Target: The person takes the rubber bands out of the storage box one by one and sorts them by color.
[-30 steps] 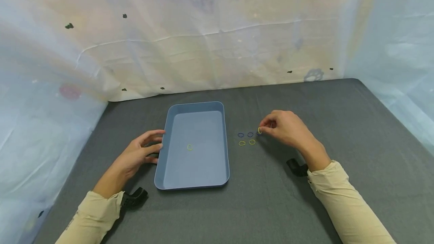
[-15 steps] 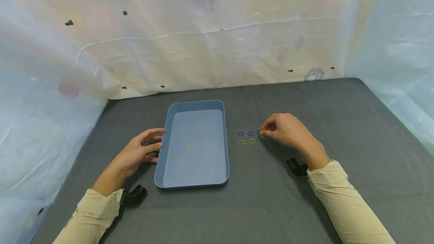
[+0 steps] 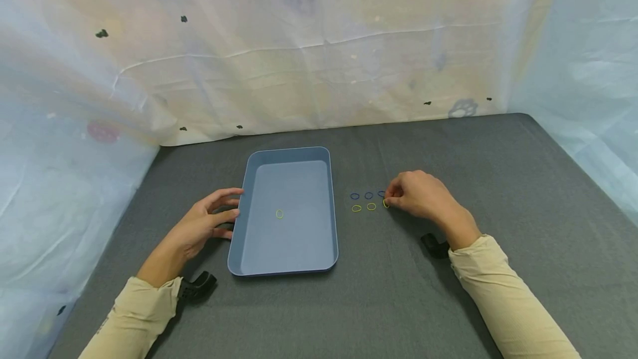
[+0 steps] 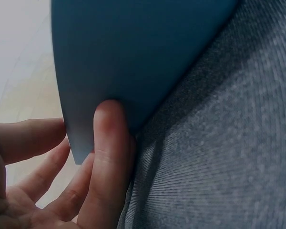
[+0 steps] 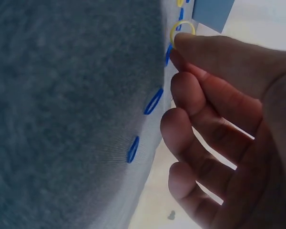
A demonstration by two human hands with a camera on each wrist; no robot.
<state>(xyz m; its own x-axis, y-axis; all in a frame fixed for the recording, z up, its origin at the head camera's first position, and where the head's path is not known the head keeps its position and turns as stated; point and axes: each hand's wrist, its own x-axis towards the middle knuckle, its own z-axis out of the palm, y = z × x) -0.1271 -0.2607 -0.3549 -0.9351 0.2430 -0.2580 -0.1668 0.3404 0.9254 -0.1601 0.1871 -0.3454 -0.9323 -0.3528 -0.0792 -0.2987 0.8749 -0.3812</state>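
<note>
The right hand (image 3: 418,199) is pinching a small yellow rubber band (image 3: 386,203); its thin loop could be slipping free and nudging the neighbouring blue rubber bands (image 3: 368,195).

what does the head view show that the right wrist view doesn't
Only the head view shows the left hand resting against the blue tray, the yellow band inside the tray, and both sleeves.

Only the right wrist view shows two more blue bands lying near the curled fingers, hidden behind the hand from the head.

Both show the right hand, the yellow band at its fingertips, and the grey cloth.
</note>
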